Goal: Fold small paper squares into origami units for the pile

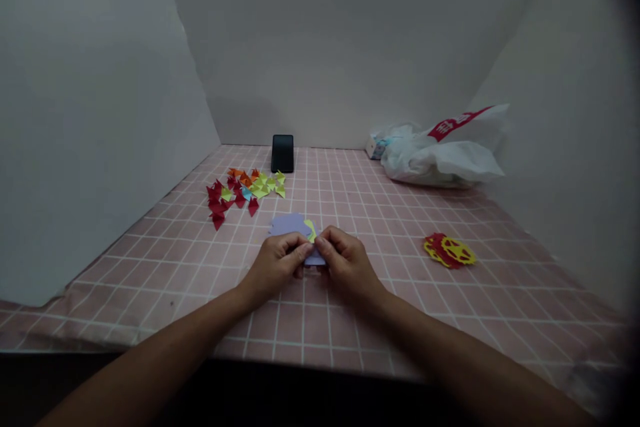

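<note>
Pink, gridded white, on the cloth (280, 313). Lavender on the paper (289, 223), yellow-green on the slip (311, 230). Red, orange, yellow-green, light blue among the folded shapes (240, 200). Red and yellow on the cutouts (442, 253). Black on the phone (283, 153). White, banded red, on the bag (440, 159).

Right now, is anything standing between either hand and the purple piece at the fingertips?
Nothing visible is: the left hand and right hand both have their fingertips at the purple piece. A purple sheet and a yellow-green piece show just beyond the hands, blocking neither.
</note>
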Demonstrator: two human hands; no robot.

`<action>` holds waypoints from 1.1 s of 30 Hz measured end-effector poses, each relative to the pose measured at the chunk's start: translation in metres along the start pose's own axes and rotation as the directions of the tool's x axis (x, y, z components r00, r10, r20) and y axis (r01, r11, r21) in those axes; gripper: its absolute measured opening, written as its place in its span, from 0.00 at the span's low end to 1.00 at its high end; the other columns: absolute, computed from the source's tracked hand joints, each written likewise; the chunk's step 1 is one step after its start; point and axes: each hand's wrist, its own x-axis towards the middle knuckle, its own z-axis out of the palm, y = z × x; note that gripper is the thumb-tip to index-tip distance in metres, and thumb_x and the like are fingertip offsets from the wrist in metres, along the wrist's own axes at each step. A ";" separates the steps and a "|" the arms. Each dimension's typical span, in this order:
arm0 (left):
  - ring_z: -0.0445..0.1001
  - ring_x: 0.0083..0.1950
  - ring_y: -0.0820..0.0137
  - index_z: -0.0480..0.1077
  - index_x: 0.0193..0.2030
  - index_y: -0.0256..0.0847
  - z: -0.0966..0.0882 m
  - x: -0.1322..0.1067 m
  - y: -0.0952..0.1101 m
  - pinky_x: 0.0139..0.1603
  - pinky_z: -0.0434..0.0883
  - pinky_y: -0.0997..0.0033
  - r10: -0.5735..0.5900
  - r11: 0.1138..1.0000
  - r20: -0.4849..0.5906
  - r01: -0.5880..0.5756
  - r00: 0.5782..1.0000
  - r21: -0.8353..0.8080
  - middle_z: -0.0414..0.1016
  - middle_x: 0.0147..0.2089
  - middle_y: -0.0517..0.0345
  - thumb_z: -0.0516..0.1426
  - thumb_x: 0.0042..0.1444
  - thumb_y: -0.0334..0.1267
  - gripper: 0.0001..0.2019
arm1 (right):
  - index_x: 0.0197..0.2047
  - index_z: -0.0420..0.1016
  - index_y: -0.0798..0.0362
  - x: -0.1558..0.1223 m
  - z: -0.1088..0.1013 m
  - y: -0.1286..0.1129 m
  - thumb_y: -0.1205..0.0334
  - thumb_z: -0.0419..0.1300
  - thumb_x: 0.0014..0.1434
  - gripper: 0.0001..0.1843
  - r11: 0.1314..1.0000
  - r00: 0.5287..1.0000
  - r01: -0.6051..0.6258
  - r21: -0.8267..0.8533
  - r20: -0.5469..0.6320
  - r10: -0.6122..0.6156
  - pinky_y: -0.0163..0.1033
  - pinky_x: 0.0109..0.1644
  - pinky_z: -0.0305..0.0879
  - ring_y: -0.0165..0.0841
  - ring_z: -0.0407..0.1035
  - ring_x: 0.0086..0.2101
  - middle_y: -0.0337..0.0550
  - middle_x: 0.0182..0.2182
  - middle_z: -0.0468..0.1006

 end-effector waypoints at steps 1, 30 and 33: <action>0.62 0.20 0.76 0.66 0.26 0.40 0.000 0.000 -0.001 0.23 0.59 0.76 -0.003 1.000 -0.020 0.003 1.000 -0.010 0.66 0.19 0.65 0.56 0.61 0.44 0.15 | 0.30 0.66 0.51 0.000 0.001 0.001 0.52 0.57 0.64 0.14 0.998 0.999 -0.038 0.047 0.029 0.036 0.34 0.24 0.59 0.27 0.62 0.20 0.34 0.20 0.68; 0.76 0.29 0.73 0.72 0.44 0.37 -0.001 0.005 -0.004 0.32 0.75 0.73 0.037 0.948 -0.063 -0.055 0.997 -0.314 0.76 0.29 0.60 0.62 0.57 0.38 0.10 | 0.32 0.67 0.51 0.006 -0.003 0.004 0.48 0.64 0.58 0.16 0.847 0.965 -0.262 0.463 0.143 0.221 0.31 0.20 0.60 0.22 0.57 0.15 0.28 0.17 0.66; 0.76 0.29 0.73 0.72 0.43 0.37 -0.001 0.005 -0.006 0.32 0.75 0.73 0.045 0.943 -0.058 -0.062 0.997 -0.326 0.76 0.29 0.60 0.62 0.56 0.38 0.10 | 0.32 0.67 0.51 0.006 -0.002 0.004 0.47 0.66 0.57 0.17 0.814 0.958 -0.285 0.506 0.174 0.228 0.31 0.20 0.61 0.22 0.57 0.15 0.28 0.17 0.65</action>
